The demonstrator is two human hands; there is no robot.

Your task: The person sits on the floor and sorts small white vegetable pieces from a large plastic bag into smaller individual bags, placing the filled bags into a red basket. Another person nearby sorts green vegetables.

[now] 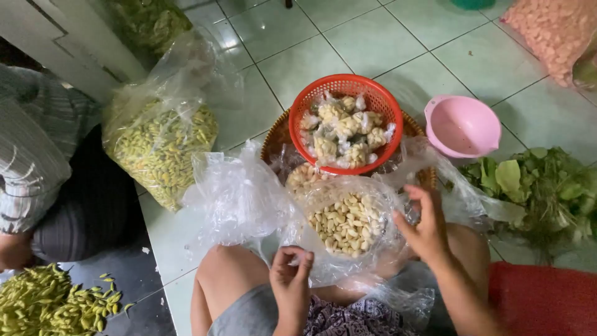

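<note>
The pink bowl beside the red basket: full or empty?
Empty: the pink bowl shows only its bare inside, unlike the red basket of small bags.
</note>
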